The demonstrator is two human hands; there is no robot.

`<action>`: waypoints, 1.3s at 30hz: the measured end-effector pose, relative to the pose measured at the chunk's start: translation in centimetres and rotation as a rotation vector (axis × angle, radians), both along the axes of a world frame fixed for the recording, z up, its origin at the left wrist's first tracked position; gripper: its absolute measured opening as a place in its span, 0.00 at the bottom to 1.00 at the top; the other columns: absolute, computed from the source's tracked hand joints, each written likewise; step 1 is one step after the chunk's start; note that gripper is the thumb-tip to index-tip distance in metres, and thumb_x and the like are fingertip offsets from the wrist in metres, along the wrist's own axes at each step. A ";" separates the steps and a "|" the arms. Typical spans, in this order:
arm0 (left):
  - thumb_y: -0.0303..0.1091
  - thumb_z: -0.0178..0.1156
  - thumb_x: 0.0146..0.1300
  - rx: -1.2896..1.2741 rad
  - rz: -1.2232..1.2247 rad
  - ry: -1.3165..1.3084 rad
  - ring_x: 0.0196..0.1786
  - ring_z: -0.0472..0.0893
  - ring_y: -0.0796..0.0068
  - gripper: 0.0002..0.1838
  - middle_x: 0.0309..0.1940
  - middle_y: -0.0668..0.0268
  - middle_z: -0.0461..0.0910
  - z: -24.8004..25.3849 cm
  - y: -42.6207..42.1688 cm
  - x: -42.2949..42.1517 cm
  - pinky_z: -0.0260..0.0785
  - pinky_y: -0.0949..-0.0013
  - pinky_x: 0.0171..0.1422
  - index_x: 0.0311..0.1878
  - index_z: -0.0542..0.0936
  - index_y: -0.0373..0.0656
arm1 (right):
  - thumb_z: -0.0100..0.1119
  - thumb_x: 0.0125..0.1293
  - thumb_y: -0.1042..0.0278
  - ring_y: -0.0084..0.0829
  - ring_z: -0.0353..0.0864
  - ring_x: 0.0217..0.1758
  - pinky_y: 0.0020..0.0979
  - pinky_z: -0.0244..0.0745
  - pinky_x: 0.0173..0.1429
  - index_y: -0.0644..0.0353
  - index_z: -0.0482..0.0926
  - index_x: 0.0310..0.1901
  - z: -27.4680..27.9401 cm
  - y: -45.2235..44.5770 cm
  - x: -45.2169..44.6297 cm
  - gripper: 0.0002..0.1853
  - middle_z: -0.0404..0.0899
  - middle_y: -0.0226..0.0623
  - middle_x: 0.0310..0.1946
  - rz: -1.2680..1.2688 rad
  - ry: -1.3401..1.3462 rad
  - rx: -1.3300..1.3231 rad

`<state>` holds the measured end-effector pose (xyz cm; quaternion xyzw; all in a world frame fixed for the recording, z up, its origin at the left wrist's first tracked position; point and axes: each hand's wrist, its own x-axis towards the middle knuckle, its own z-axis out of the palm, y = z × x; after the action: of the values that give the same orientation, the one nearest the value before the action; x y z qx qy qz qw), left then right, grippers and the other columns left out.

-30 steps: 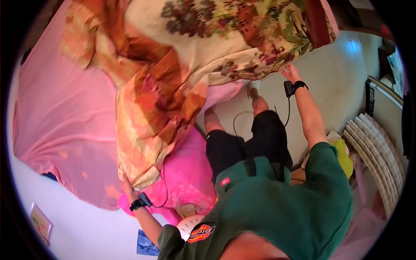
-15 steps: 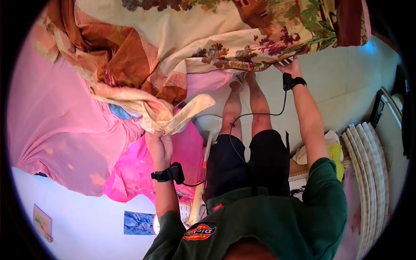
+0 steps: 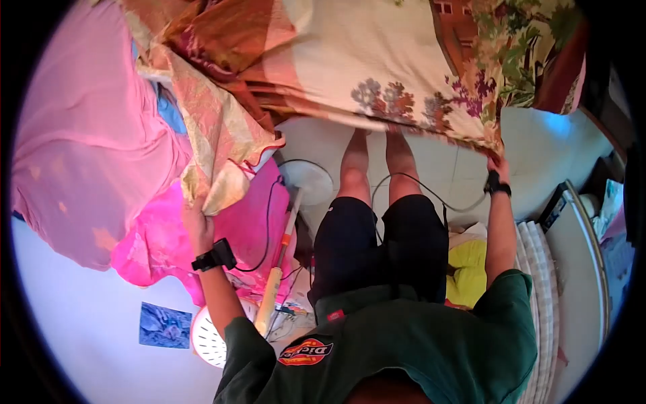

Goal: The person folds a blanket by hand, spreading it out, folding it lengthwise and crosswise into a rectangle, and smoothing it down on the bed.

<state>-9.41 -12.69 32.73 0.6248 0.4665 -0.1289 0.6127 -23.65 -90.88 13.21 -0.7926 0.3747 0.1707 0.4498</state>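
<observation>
A large patterned bed sheet, cream and rust-brown with trees and flowers, spreads across the top of the head view. My left hand is closed on a bunched, yellowish corner of it at the left. At the right, my right hand grips another gathered corner, its fingers partly hidden by the cloth. Between the two hands the lower edge is stretched, sagging a little on the left side. Both wrists wear black straps with a small device and a cable.
Pink bedding and a bright pink plastic sheet lie at the left. A pole with a yellow handle and a round white stand base are beside my legs. Folded checked padding and a yellow-green cloth lie at the right.
My hands have moved farther apart, the left one outward to the left and the right one outward and down toward me. The sheet's edge between them is now straighter and less crumpled.
</observation>
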 end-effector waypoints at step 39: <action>0.47 0.74 0.40 0.320 -1.155 -0.913 0.42 0.77 0.58 0.31 0.39 0.54 0.73 16.7 -25.5 12.6 0.70 0.61 0.48 0.48 0.79 0.42 | 0.44 0.67 0.82 0.15 0.69 0.35 0.16 0.68 0.38 0.59 0.60 0.56 35.3 33.7 22.1 0.17 0.67 0.32 0.44 0.252 -0.718 0.639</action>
<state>3.21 -38.20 49.42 0.8429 -0.2227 -0.0885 0.4817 -1.56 -57.16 48.53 -0.6630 0.0264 0.0465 0.7467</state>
